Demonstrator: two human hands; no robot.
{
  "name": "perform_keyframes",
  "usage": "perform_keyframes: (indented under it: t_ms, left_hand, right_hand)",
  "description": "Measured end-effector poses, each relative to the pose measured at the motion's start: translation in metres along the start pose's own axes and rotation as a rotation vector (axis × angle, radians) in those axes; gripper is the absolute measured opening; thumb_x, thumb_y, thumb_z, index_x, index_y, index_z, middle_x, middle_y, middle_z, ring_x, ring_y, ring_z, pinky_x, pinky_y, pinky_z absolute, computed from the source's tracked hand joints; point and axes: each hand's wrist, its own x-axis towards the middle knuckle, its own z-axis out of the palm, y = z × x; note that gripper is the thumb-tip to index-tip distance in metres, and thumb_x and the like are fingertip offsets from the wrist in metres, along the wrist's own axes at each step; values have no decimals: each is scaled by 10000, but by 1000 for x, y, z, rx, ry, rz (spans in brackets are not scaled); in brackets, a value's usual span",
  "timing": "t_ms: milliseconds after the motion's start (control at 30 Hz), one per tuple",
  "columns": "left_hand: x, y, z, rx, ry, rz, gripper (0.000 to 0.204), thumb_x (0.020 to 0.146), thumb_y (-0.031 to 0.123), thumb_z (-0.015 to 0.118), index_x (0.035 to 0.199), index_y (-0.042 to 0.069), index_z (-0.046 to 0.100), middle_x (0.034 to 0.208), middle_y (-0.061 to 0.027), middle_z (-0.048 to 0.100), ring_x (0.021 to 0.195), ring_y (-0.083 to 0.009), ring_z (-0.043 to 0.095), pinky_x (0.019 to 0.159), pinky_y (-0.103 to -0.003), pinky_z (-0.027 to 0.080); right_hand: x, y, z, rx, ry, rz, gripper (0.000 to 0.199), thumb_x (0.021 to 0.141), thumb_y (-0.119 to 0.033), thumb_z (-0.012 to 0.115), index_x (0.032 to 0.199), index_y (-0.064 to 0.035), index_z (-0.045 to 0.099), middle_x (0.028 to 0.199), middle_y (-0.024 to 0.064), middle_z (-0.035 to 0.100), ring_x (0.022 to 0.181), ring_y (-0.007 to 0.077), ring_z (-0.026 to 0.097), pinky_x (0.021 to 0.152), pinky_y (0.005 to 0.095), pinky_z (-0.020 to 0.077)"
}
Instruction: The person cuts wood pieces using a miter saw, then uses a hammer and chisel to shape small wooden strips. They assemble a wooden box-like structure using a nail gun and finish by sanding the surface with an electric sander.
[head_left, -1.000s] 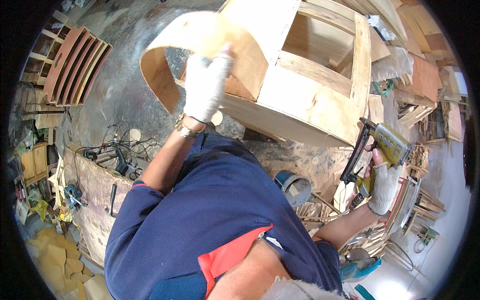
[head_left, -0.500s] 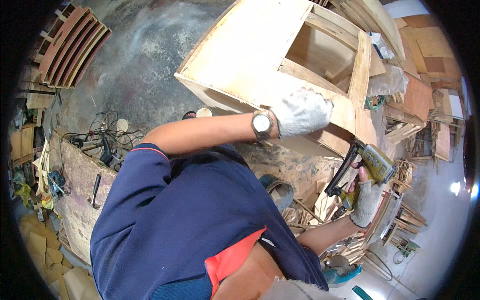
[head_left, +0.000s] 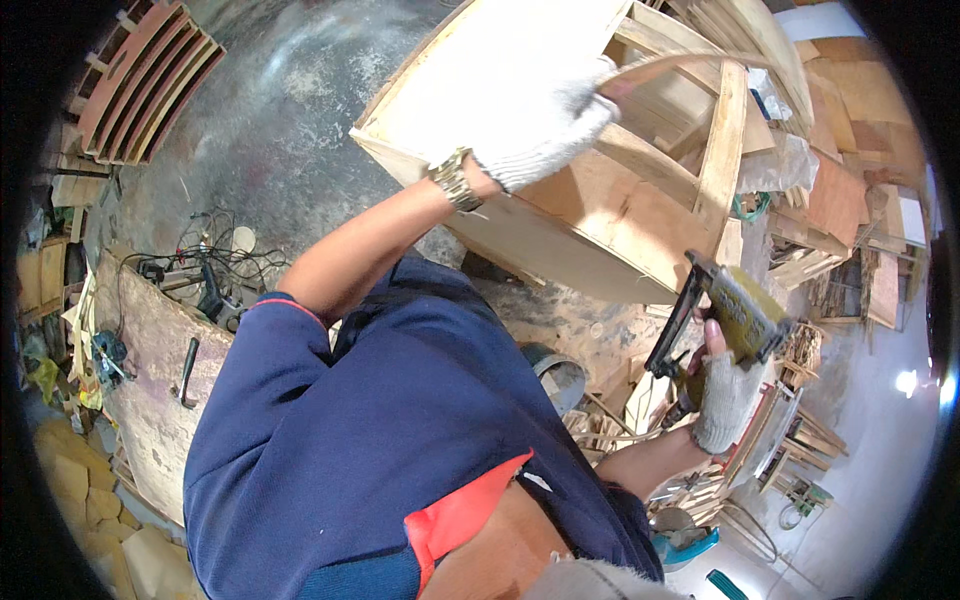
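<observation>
My left hand (head_left: 560,145), in a white knit glove with a watch at the wrist, grips one end of a thin, bent wooden strip (head_left: 690,60). The strip arcs up and away to the right over the opening of a large wooden box frame (head_left: 630,225). Pale plywood covers its left part; bare timber rails cross the right. Lower right, my right hand (head_left: 730,400), in a cut-finger glove, is closed around the handle of an olive-and-black nail gun (head_left: 750,320). The nail gun is just off the box's near right corner. Its trigger area is partly hidden by my fingers.
A worn board table (head_left: 150,400) at left carries a hammer (head_left: 189,372) and tangled cables (head_left: 215,265). A bucket (head_left: 558,378) and wood scraps lie between me and the box. Stacked curved panels (head_left: 150,85) stand far left; plywood sheets (head_left: 850,90) lean right.
My left hand has moved left and away from the box's near edge, lifting the thin strip, which now bends upward. The nail gun has tilted slightly and stays in my right hand.
</observation>
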Motion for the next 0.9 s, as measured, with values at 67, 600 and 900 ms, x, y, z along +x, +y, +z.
perform_keyframes:
  t_ms: [67, 600, 900]
  left_hand:
    - [-12, -9, -11, -97, 207, -22, 375, 1018, 346, 642, 1238, 49, 701, 847, -24, 677, 730, -96, 579, 656, -312, 499]
    - [-74, -69, -65, -482, 444, -623, 183, 934, 148, 775, 979, -14, 702, 952, -43, 713, 836, -100, 667, 726, -261, 548]
    - [34, -78, -104, -488, -9, -389, 306, 928, 287, 785, 945, -8, 705, 745, -31, 684, 576, -92, 608, 489, -238, 481]
  right_hand:
    - [3, -4, 15, -155, 19, -38, 395, 904, -183, 791, 1238, -23, 655, 885, 55, 723, 524, 80, 553, 459, 250, 442]
    - [-15, -24, 45, -740, -45, -111, 489, 926, -166, 753, 1364, -8, 601, 1232, 159, 718, 1098, 242, 700, 948, 379, 541]
    - [-25, -33, 56, -640, 83, 162, 472, 901, -269, 768, 1256, 17, 645, 1136, 220, 728, 1071, 368, 700, 933, 441, 528]
